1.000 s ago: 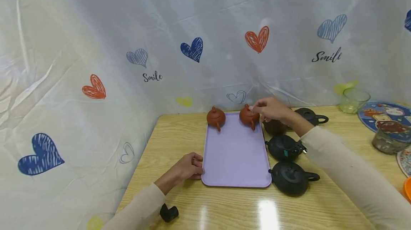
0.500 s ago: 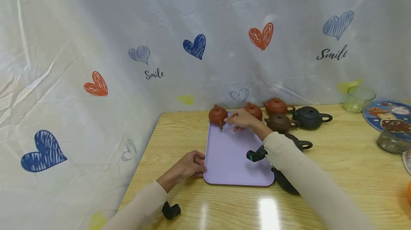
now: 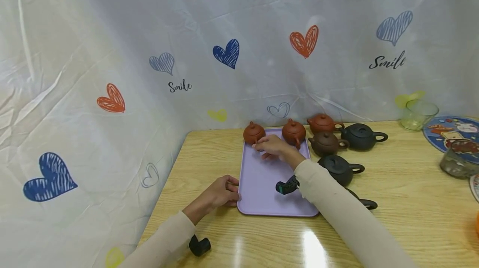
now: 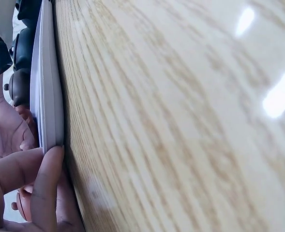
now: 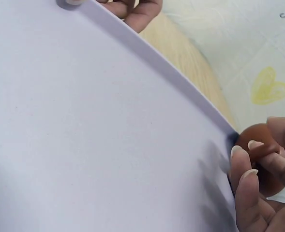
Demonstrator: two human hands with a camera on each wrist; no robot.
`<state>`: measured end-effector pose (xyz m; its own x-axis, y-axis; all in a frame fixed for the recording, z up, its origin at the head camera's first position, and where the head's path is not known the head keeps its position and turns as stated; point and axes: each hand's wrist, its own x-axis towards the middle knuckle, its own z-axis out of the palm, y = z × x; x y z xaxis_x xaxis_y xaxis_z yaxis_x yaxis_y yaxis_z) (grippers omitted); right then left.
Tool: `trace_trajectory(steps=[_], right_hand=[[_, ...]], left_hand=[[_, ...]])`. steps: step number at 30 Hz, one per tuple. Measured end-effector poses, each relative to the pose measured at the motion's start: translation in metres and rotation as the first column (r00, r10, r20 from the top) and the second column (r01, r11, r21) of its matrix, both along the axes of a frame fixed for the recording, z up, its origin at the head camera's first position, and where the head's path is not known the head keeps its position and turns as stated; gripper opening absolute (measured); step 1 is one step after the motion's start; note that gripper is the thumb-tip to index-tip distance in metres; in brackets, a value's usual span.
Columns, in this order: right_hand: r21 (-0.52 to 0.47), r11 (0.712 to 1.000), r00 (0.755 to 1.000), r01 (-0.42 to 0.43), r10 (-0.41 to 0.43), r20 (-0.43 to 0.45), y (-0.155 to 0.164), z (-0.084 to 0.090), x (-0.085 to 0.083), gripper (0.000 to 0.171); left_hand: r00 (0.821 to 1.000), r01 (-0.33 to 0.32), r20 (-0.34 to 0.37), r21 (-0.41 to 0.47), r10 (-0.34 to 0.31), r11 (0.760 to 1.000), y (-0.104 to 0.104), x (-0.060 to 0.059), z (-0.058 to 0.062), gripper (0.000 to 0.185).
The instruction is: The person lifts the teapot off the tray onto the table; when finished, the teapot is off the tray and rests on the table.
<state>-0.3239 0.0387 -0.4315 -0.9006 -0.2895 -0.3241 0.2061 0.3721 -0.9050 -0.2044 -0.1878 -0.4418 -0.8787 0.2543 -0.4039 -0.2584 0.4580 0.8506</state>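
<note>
Teapot (image 3: 253,133), small and reddish, at far left corner of tray (image 3: 269,185), spout toward the person. Pinched at the spout by right hand (image 3: 271,146), fingers (image 5: 244,188) curled round the brown stub in the right wrist view. Second red pot (image 3: 293,132) on far right corner of same tray, apart from the hand. Lilac tray flat on wooden table (image 3: 393,201), near left corner gripped by left hand (image 3: 222,191), thumb (image 4: 48,188) pressed against the tray's edge in the left wrist view. Just right of the tray, more pots on the table: red one (image 3: 322,123) at the back, brown one (image 3: 327,143) before it, dark one (image 3: 360,136) beside them, black one (image 3: 338,168) nearer, another mostly hidden under the right sleeve. Glass cup (image 3: 417,114) and patterned plate (image 3: 449,133) well off to the right. Heart-printed sheet (image 3: 149,52) behind and to the left.
</note>
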Motion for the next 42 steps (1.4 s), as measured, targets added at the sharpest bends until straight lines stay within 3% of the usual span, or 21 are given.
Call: trace_trajectory(steps=[11,20,32,42], right_hand=[[-0.015,0.997,0.995,0.081,-0.082,-0.065,0.004,-0.002,0.003,0.041],[-0.012,0.991,0.986,0.133,-0.133,-0.100,0.010,0.005,0.006,0.034],[-0.020,0.999,0.989,0.038,-0.040,-0.140,0.029,0.029,0.009,0.031],[0.034,0.997,0.981,-0.063,0.068,-0.183,0.067,0.053,0.016,0.029]], left_hand=[[1.000,-0.006,-0.001,-0.012,0.006,1.000,0.003,0.002,0.000,0.045],[1.000,-0.006,-0.004,-0.009,0.006,1.000,0.003,0.001,0.000,0.046],[1.000,-0.011,-0.005,0.003,0.011,1.000,0.001,0.003,0.002,0.048],[1.000,-0.015,-0.013,-0.009,0.015,1.000,0.004,0.004,0.004,0.047]])
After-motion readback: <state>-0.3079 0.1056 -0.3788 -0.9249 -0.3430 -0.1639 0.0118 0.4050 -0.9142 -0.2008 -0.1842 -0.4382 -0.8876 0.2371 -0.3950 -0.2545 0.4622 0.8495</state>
